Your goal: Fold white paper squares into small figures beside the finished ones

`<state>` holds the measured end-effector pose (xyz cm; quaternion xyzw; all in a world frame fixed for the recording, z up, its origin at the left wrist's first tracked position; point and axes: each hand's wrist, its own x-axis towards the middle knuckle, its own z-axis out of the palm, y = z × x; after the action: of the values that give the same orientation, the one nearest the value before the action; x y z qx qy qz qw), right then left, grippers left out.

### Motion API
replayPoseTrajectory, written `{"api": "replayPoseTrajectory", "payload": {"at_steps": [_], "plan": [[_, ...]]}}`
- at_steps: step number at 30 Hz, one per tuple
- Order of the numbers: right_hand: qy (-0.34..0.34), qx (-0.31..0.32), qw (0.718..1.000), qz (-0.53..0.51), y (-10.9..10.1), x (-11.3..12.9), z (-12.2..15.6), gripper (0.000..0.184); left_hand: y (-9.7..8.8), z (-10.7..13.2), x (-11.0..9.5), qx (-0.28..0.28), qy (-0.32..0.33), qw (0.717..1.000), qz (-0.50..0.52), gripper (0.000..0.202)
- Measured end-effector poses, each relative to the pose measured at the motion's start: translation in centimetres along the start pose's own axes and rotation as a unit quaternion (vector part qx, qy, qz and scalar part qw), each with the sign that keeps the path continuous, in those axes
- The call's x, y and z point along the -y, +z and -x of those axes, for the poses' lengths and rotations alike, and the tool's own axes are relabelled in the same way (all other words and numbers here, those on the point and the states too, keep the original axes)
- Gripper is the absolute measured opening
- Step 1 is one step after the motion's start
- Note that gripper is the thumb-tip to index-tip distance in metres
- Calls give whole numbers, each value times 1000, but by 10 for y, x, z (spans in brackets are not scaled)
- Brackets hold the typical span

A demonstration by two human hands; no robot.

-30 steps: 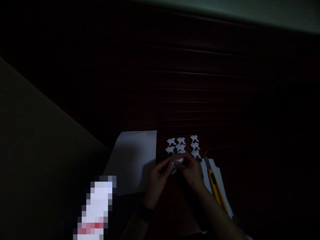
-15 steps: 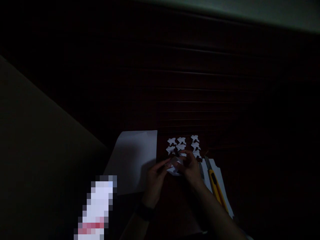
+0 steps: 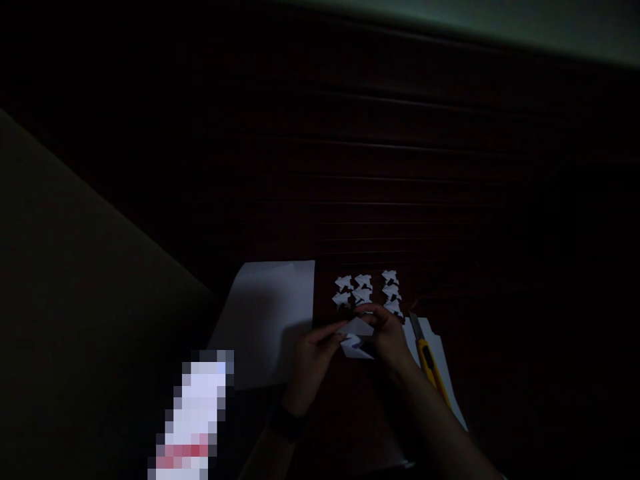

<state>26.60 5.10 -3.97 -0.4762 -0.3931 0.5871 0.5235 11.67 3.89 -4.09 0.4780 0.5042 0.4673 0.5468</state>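
Between my two hands is a small piece of folded white paper (image 3: 356,343), with a triangular flap raised at its top and a pointed lower layer. My left hand (image 3: 316,353) pinches its left edge between thumb and fingers. On the other side, my right hand (image 3: 387,340) grips the right edge, its index finger curled behind the flap. Just beyond my hands lie several small folded paper figures (image 3: 363,283) in short columns on the dark table. The nearest ones are partly covered by my right hand.
Large white paper sheets (image 3: 265,300) lie to the left. At the right, a yellow box cutter (image 3: 433,370) rests on cut white paper (image 3: 447,367). A blurred-out white object with a red band (image 3: 195,413) is at the lower left. The scene is very dark.
The folded paper has opened out: its upper flap now stands up as a triangle and the lower layer shows a point to the right. My right thumb has drawn back from its front.
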Motion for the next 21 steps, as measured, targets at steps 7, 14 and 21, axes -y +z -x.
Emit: {"api": "replayPoseTrajectory", "payload": {"at_steps": [7,14,21], "plan": [[-27,0,997,72,3,5,3,30,-3,-3,9,-22,-63,995,68,30],[-13,5,998,60,-1,-1,1,36,-4,-4,2,31,-15,999,-9,25],[38,67,996,-46,4,28,11,33,-8,-2,-8,27,-48,991,122,32]]}}
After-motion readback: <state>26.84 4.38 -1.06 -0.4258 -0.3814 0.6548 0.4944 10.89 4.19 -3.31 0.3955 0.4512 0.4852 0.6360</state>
